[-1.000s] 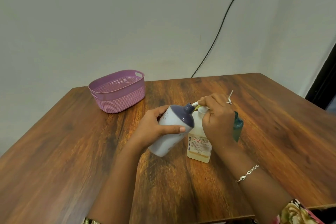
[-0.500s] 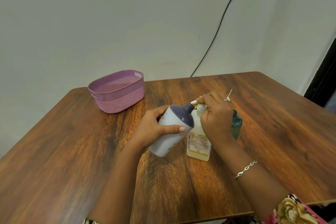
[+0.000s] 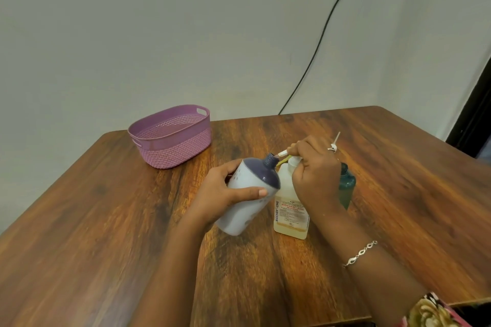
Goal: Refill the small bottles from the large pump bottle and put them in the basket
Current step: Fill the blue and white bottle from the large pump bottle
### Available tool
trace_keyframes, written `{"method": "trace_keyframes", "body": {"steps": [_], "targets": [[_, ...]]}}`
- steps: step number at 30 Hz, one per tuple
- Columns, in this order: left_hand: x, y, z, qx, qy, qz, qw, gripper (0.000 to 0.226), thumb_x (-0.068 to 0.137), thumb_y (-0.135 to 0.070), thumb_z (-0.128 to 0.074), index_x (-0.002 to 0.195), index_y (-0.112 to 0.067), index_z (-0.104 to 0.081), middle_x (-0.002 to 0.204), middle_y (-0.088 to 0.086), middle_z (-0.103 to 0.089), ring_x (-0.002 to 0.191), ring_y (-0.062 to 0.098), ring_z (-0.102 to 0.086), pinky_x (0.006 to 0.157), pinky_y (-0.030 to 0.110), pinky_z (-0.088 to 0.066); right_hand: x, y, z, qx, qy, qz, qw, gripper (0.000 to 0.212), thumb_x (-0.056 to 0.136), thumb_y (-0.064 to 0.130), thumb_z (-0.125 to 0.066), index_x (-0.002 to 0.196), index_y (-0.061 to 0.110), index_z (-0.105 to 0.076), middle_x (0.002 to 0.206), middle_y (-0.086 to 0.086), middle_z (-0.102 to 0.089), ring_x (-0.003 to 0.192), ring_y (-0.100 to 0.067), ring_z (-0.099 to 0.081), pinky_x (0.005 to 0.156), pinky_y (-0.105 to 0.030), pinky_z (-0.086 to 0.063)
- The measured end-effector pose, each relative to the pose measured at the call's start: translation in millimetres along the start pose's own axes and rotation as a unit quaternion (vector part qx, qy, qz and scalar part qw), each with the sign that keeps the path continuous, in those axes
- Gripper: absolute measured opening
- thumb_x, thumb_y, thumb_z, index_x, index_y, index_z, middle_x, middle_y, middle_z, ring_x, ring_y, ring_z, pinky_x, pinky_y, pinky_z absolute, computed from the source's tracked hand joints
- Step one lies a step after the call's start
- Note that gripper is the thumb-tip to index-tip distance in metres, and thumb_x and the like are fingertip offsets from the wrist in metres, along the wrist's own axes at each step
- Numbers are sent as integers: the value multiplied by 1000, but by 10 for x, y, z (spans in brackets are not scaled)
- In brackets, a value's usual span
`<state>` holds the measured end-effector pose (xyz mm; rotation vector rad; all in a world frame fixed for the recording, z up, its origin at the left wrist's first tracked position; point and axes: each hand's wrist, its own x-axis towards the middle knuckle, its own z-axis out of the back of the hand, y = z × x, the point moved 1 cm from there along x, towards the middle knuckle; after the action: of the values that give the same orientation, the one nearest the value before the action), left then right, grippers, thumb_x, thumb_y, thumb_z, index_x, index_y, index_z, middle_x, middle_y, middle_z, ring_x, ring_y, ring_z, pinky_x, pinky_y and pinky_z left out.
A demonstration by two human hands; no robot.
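The left hand point(image 3: 225, 195) grips the tilted small bottle point(image 3: 248, 176), neck just at the spout point(image 3: 283, 152) of the pump bottle point(image 3: 291, 216), whose head the right hand point(image 3: 316, 175) grips.

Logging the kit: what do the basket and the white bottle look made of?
Basket: likely moulded plastic, matt purple; perforated upper wall, woven-pattern lower band. White bottle: probably opaque plastic, smooth, faint sheen, dark purple shoulder.

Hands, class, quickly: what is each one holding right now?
Left hand: grips the white bottle, tilted.
Right hand: curled round the top of the pump bottle.
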<state>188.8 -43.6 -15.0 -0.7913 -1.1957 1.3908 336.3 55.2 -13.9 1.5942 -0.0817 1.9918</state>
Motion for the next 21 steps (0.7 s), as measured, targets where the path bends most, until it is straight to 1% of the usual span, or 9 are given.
{"method": "trace_keyframes", "body": {"steps": [2, 5, 8, 10, 12, 14, 16, 19, 21], "targets": [[2, 17, 1, 3, -1, 2, 1000, 57, 54, -34, -80, 108, -24, -65, 98, -2, -70, 85, 13, -66, 67, 23, -54, -18, -18, -16, 9, 3, -6, 1000, 28, 74, -2, -36, 67, 0, -63, 67, -11, -58, 62, -24, -54, 50, -25, -39], [5, -7, -12, -1, 1, 0, 1000, 57, 52, -35, -81, 107, -27, -65, 96, -5, -70, 83, 9, -66, 64, 19, -52, -59, -5, 16, 26, 5, -18, 999, 33, 74, -1, -33, 74, 1, -65, 74, -10, -61, 70, -25, -58, 57, -23, -42], [10, -37, -16, 5, 8, -1, 1000, 62, 46, -45, -78, 104, -31, -64, 96, -8, -70, 83, 7, -65, 63, 16, -51, 34, 1, 43, 58, 13, -31, 998, 35, 75, 4, -32, 75, 0, -67, 75, -10, -63, 71, -27, -60, 57, -37, -50], [4, -44, -13, 9, 10, -1, 1000, 60, 46, -45, -79, 102, -32, -63, 95, -8, -69, 82, 6, -65, 63, 16, -51, 96, 4, 66, 68, 14, -44, 997, 36, 77, 10, -33, 73, 0, -67, 73, -10, -63, 68, -26, -59, 56, -40, -50], [0, -48, -10, 6, 9, -2, 1000, 55, 50, -38, -80, 101, -32, -63, 93, -7, -69, 80, 4, -65, 62, 15, -50, 86, 29, 72, 61, 11, -37, 997, 34, 76, 8, -33, 71, 0, -66, 71, -9, -62, 66, -24, -57, 54, -36, -48], [6, -46, -14, 2, 5, -4, 1000, 50, 54, -32, -78, 101, -31, -63, 93, -8, -69, 79, 4, -65, 62, 15, -51, 30, 47, 49, 36, 7, -15, 999, 30, 73, 1, -34, 68, 1, -64, 68, -8, -59, 63, -23, -54, 53, -26, -40], [11, -34, -17, 5, 2, -3, 1000, 50, 55, -31, -78, 103, -31, -64, 94, -8, -69, 81, 4, -65, 63, 16, -51, -1, 21, 18, 26, 7, -12, 1000, 29, 72, -2, -34, 66, 1, -62, 66, -9, -57, 61, -23, -52, 53, -21, -34], [8, -35, -29, 7, 5, -3, 1000, 49, 55, -32, -77, 102, -33, -63, 94, -11, -69, 81, 4, -64, 63, 16, -51, -38, -15, 15, 29, 11, -21, 999, 30, 73, 0, -33, 68, 0, -63, 69, -10, -58, 64, -24, -53, 53, -22, -37], [8, -46, -29, 11, 6, -3, 1000, 50, 54, -34, -78, 102, -34, -63, 94, -11, -69, 81, 4, -64, 63, 16, -51, -15, -9, 33, 41, 10, -19, 999, 32, 74, 2, -34, 71, 0, -65, 70, -10, -60, 66, -25, -55, 52, -28, -43]]}}
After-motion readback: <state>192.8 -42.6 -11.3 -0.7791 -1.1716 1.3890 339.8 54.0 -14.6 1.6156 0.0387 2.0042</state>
